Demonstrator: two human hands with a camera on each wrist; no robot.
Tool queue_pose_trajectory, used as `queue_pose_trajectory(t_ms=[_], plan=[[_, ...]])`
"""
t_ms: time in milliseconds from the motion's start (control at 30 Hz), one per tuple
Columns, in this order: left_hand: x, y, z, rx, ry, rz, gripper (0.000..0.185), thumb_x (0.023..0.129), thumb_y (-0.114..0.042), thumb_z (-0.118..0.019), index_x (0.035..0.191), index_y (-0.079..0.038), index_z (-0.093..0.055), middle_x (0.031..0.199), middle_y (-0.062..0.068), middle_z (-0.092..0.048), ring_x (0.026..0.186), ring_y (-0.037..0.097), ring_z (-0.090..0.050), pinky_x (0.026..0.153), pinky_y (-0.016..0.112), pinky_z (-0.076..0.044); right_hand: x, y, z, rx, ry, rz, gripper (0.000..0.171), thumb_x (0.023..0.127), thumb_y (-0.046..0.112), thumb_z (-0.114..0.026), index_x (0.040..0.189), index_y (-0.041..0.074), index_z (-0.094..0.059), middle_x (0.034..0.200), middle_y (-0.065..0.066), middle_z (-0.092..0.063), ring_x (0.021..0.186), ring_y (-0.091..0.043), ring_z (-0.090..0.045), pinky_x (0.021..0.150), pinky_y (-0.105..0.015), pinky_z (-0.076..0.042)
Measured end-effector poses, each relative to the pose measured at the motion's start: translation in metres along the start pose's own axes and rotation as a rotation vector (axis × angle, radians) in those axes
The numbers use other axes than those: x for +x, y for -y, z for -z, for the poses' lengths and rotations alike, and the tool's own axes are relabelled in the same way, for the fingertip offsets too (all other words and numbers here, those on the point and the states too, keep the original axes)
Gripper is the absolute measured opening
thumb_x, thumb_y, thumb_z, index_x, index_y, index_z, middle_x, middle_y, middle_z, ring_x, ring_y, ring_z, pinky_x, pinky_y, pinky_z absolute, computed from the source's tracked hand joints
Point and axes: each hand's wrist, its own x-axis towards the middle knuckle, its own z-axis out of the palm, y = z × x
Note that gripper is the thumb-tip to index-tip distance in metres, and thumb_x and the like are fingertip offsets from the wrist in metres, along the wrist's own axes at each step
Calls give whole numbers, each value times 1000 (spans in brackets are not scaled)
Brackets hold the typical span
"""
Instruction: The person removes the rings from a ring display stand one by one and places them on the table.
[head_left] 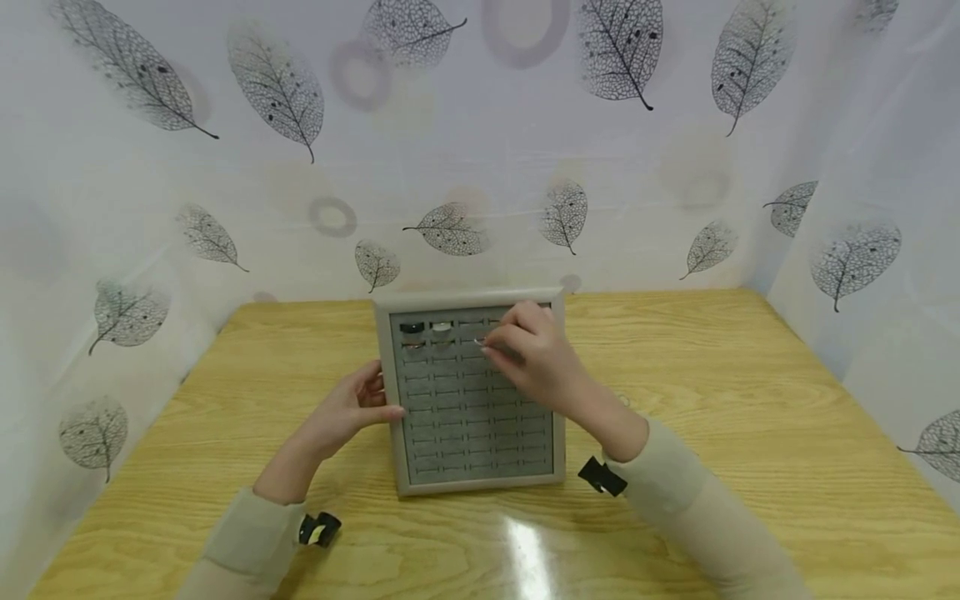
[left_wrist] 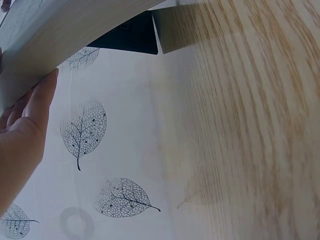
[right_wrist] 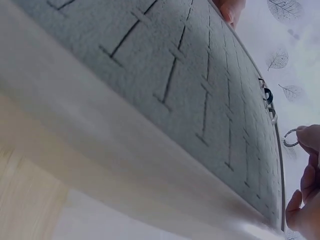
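Note:
A ring display board [head_left: 476, 417] with a grey slotted pad and a pale frame leans upright on the table. My left hand [head_left: 352, 408] grips its left edge, thumb on the front and fingers behind. In front of the upper part, my right hand [head_left: 536, 354] pinches a thin silvery ring [right_wrist: 290, 138] between thumb and forefinger, close to the second row of slots. At the upper left of the pad sit a black ring [head_left: 412, 327], a white ring [head_left: 442, 327] and two thinner rings below them. The right hand covers the upper right slots in the head view.
A small pale ring-shaped thing [head_left: 624, 400] lies on the wooden table [head_left: 247, 400] beside the right forearm. Behind the board, a dark support [left_wrist: 127, 35] shows in the left wrist view. A leaf-printed curtain [head_left: 465, 167] closes off the back and sides.

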Motion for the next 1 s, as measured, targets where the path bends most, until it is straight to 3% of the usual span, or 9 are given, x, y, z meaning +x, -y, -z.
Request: queue_pose_trajectory(t_ms=[67,167,333,500,667,1000], plan=[[0,0,0,-10,4,2,77,79,-10,-67,138,3,-19,123,25,-43,107,31,-48,82,34,-45,-2,0,4,-7,-6,3,21,86,16,-58,70,2,-61,70,-4,-46,62,-17,-40,57,-32,-29],[0,-1,0,-23,12,0,77,79,-9,-66,138,4,-17,124,26,-42,108,32,-47,83,34,-45,-4,0,11,-17,-4,2,10,76,4,-68,70,2,-61,69,-4,-46,62,-18,-40,57,-31,-31],[0,-1,0,-30,11,4,77,79,-9,-66,138,4,-18,124,26,-42,109,33,-47,84,34,-44,-10,0,23,-39,15,2,17,62,-7,-74,69,2,-61,69,-4,-46,61,-17,-41,57,-31,-32],[0,-1,0,-25,11,5,77,79,-10,-66,138,4,-18,124,26,-42,109,33,-46,84,35,-44,-20,-3,37,-61,36,4,5,74,1,-66,71,1,-63,69,-4,-47,59,-17,-39,56,-30,-31],[0,-1,0,-24,10,8,78,79,-11,-67,138,3,-17,124,26,-42,109,33,-46,84,35,-44,-32,-7,52,-87,55,-4,24,87,17,-55,72,0,-63,67,-3,-44,58,-16,-35,55,-29,-28],[1,1,0,-26,12,4,75,79,-8,-66,137,3,-20,123,25,-43,107,30,-48,82,34,-45,-57,-16,75,-151,103,-40,35,92,26,-46,69,3,-61,66,-2,-41,59,-15,-34,57,-32,-27]])
